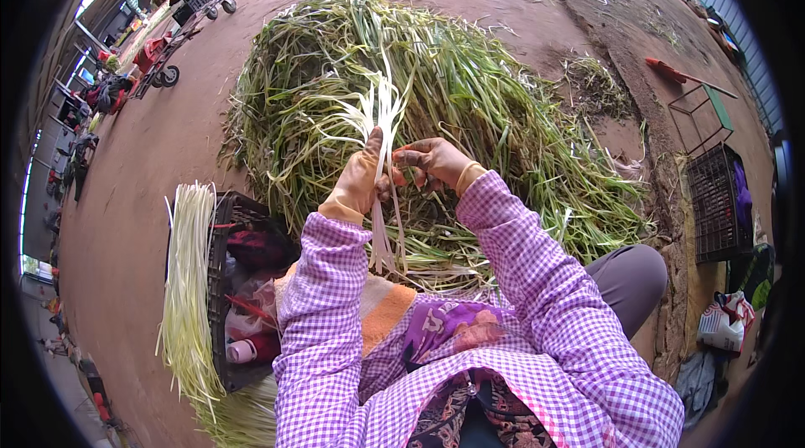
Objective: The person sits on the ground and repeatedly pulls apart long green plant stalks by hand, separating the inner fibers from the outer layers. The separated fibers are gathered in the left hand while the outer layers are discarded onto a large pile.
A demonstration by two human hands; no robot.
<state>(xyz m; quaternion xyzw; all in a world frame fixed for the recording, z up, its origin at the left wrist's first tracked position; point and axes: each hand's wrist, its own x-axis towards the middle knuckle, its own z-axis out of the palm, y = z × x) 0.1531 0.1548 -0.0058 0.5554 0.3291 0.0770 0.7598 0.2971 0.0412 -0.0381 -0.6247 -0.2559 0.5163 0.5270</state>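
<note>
My left hand, in a stained tan glove, grips a small bunch of pale blanched chive-like leaves with the thumb pointing up along it. White ends fan out above the fist, and the rest hangs below toward my lap. Close beside it on the right is my right hand, with bent fingers and the fingertips at the bunch's edge. Whether it pinches a single leaf is hidden. Beneath both hands spreads a large heap of green and yellowing long leaves.
Left of me, a black plastic crate holds bags and a pink-lidded bottle. A long pale bundle lies over its side. At right are another crate, a green-topped stool and a red-headed tool. Wheeled carts stand at upper left.
</note>
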